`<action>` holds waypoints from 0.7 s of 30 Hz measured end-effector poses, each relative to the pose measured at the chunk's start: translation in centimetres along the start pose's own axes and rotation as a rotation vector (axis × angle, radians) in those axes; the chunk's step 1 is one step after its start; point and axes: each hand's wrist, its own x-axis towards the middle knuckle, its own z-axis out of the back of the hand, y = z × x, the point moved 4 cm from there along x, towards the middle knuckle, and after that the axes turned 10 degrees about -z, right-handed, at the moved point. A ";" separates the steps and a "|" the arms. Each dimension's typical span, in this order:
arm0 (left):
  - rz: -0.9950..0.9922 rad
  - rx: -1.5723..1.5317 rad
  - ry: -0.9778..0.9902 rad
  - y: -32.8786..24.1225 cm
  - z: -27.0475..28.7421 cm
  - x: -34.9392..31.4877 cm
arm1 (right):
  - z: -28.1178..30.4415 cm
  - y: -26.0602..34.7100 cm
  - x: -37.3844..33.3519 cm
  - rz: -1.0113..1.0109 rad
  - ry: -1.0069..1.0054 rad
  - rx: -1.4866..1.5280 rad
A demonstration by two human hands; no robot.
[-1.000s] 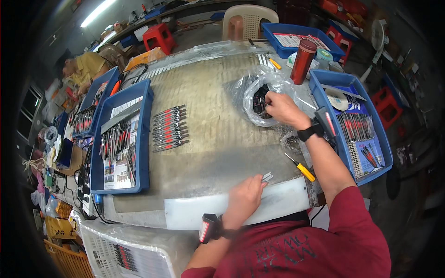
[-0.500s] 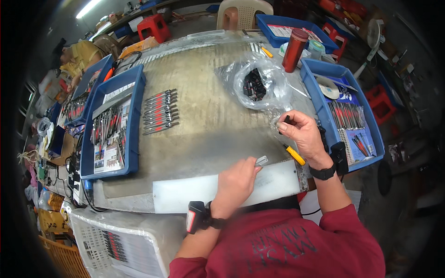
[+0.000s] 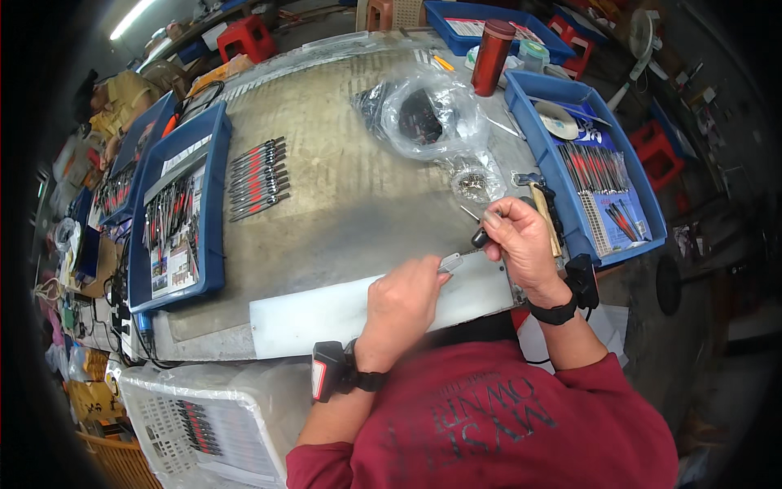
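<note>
While the left hand (image 3: 401,300) pinches a small silvery metal piece (image 3: 450,262) at the near table edge (image 3: 326,314), the right hand (image 3: 521,244) just right of it grips a small black-handled tool (image 3: 480,237); a clear plastic bag (image 3: 428,118) lies farther off.

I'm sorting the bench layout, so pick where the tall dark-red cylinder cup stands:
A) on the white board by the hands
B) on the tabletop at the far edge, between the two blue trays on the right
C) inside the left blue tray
B: the dark-red cup stands upright on the metal tabletop, near the clear plastic bag.
</note>
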 end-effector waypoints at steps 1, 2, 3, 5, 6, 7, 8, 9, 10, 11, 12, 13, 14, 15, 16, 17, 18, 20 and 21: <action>-0.002 0.005 0.002 -0.1 0.0 0.0 | 0.0 -0.1 -0.1 0.007 -0.006 -0.012; 0.004 -0.006 0.001 -0.1 0.0 0.0 | 0.1 -0.2 -0.2 0.009 -0.017 -0.021; -0.007 0.015 0.003 -0.2 0.0 0.0 | 0.1 -0.4 -0.3 0.012 -0.027 -0.030; -0.007 0.011 -0.003 -0.3 0.1 0.0 | 0.2 -0.6 -0.6 0.013 -0.042 -0.050; -0.014 0.029 0.000 -0.3 0.1 0.0 | 0.2 -0.7 -0.7 0.012 -0.047 -0.062; -0.013 0.034 0.001 -0.3 0.1 -0.1 | 0.2 -0.7 -0.9 0.018 -0.042 -0.062; -0.004 0.024 -0.001 -0.3 0.1 -0.2 | 0.2 -0.9 -1.0 0.012 -0.061 -0.074; -0.011 0.046 0.004 -0.4 0.0 -0.2 | 0.3 -1.0 -1.2 0.013 -0.069 -0.075; -0.010 0.055 0.005 -0.4 0.0 -0.2 | 0.3 -1.1 -1.3 0.017 -0.072 -0.067; -0.001 0.048 0.001 -0.4 -0.1 -0.3 | 0.2 -1.2 -1.4 0.010 -0.078 -0.068; -0.010 0.068 0.004 -0.4 -0.1 -0.3 | 0.2 -1.4 -1.6 0.005 -0.079 -0.060; -0.011 0.073 0.003 -0.4 -0.2 -0.3 | 0.2 -1.5 -1.7 0.008 -0.070 -0.041; -0.002 0.067 0.002 -0.4 -0.2 -0.3 | 0.1 -1.7 -1.8 -0.004 -0.079 -0.051; -0.014 0.079 0.004 -0.5 -0.3 -0.3 | 0.1 -1.9 -1.8 -0.008 -0.077 -0.051; -0.015 0.079 0.006 -0.5 -0.4 -0.3 | 0.0 -2.1 -1.8 -0.012 -0.076 -0.051; -0.009 0.068 0.008 -0.5 -0.4 -0.3 | 0.0 -2.2 -1.8 -0.015 -0.075 -0.047; -0.015 0.082 0.005 -0.5 -0.4 -0.3 | -0.1 -2.4 -1.8 -0.017 -0.074 -0.043; -0.003 0.081 0.003 -0.5 -0.4 -0.3 | -0.3 -2.7 -1.8 -0.024 -0.072 -0.022; -0.007 0.085 0.011 -0.6 -0.4 -0.3 | -0.4 -3.0 -1.8 -0.028 -0.072 -0.005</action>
